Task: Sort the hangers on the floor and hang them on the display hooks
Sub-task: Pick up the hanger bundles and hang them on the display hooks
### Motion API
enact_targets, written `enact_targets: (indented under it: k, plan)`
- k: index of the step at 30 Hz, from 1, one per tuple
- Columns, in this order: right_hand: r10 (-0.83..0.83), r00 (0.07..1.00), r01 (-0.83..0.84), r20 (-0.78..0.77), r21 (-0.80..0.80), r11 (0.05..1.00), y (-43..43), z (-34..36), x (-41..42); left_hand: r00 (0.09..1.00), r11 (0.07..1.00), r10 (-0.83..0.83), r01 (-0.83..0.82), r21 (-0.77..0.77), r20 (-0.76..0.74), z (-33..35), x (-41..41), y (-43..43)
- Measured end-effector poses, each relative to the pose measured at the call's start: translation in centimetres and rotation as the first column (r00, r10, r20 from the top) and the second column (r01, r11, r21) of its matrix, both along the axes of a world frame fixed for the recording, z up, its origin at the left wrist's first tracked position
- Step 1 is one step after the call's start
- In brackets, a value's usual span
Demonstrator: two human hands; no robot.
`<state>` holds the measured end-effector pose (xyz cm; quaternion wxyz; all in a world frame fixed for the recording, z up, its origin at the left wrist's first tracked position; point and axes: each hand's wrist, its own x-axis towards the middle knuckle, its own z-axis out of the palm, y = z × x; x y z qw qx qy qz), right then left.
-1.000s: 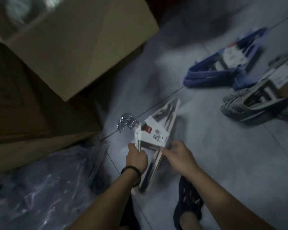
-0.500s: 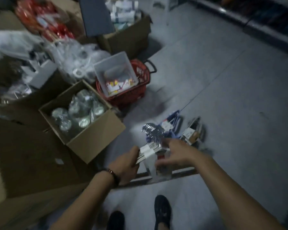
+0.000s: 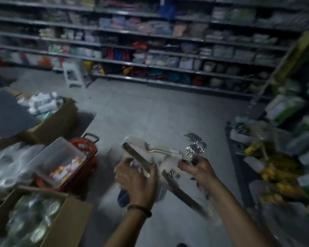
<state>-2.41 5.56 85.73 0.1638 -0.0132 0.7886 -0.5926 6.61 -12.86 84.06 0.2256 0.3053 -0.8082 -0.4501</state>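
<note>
Held one blurred bundle of white plastic hangers (image 3: 159, 151), hanger count untellable. Curled left grip (image 3: 134, 177) round its shoulder, right grip (image 3: 197, 171) round its neck.

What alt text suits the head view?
The left hand and right hand grip a banded bundle of white hangers with silver hooks above a grey floor. A red plastic basket and brown cardboard boxes stand at left; stocked shelves line the back.

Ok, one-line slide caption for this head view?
Left hand and right hand grip a bundle of white hangers over the floor, stocked shelves ahead.
</note>
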Motion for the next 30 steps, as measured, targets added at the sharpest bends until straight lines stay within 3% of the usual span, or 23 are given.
enact_targets:
  k: [1, 2, 3, 4, 5, 9, 12, 15, 16, 18, 19, 20, 22, 26, 30]
  plan:
    - [-0.082, 0.996, 0.084, 0.034, -0.052, 0.995, 1.2, 0.7, 1.0, 0.998, 0.972, -0.061, 0.06, 0.228, -0.004, 1.1, -0.1, 1.5]
    - [-0.163, 0.984, 0.17, 0.074, -0.093, 0.981, 2.4, 1.3, 2.0, 0.987, 0.867, -0.155, 0.16, 0.472, -0.049, 2.1, -0.4, 2.9]
    - [-0.236, 0.965, 0.251, 0.114, -0.143, 0.957, 3.6, 2.2, 3.1, 0.96, 0.692, -0.255, 0.262, 0.673, -0.111, 3.0, -0.9, 4.2]
    - [-0.292, 0.946, 0.317, 0.142, -0.206, 0.926, 4.8, 3.1, 4.3, 0.925, 0.527, -0.341, 0.336, 0.78, -0.167, 4.1, -1.6, 5.6]
    - [-0.343, 0.924, 0.378, 0.171, -0.256, 0.89, 6.1, 4.1, 5.4, 0.887, 0.438, -0.411, 0.394, 0.808, -0.21, 4.9, -2.3, 7.0]
    - [-0.492, 0.859, 0.509, 0.141, -0.335, 0.792, 11.7, 8.4, 9.4, 0.84, 0.403, -0.443, 0.499, 0.767, -0.314, 9.1, -4.4, 15.0]
    - [-0.631, 0.776, 0.612, -0.014, -0.227, 0.757, 16.8, 12.0, 12.3, 0.787, 0.363, -0.514, 0.561, 0.744, -0.343, 12.3, -4.7, 22.3]
    - [-0.619, 0.723, 0.681, -0.307, 0.17, 0.712, 23.3, 15.3, 15.9, 0.71, 0.317, -0.585, 0.645, 0.695, -0.393, 15.0, -3.8, 29.7]
    - [-0.583, 0.719, 0.694, -0.378, 0.345, 0.632, 25.8, 16.3, 17.2, 0.682, 0.303, -0.604, 0.675, 0.673, -0.412, 15.8, -3.4, 32.2]
    - [-0.546, 0.671, 0.727, -0.501, 0.59, 0.351, 30.8, 18.3, 20.3, 0.612, 0.272, -0.661, 0.734, 0.622, -0.433, 16.9, -2.2, 37.0]
    - [-0.543, 0.62, 0.756, -0.566, 0.617, 0.221, 33.1, 19.8, 21.8, 0.56, 0.235, -0.703, 0.764, 0.601, -0.439, 17.2, -1.7, 39.6]
    - [-0.532, 0.56, 0.802, -0.635, 0.578, 0.153, 35.2, 21.0, 23.2, 0.497, 0.195, -0.746, 0.8, 0.567, -0.445, 17.4, -1.1, 42.1]
    - [-0.492, 0.451, 0.885, -0.745, 0.443, 0.141, 39.2, 23.1, 25.7, 0.369, 0.139, -0.813, 0.874, 0.465, -0.451, 18.5, 1.5, 46.9]
    - [-0.401, 0.469, 0.883, -0.787, 0.427, 0.196, 46.4, 24.0, 28.2, 0.158, -0.029, -0.877, 0.925, 0.378, -0.454, 20.6, 6.6, 54.6]
    - [-0.4, 0.454, 0.875, -0.796, 0.483, 0.034, 51.6, 24.0, 32.0, 0.006, -0.189, -0.889, 0.906, 0.38, -0.458, 21.7, 9.8, 61.5]
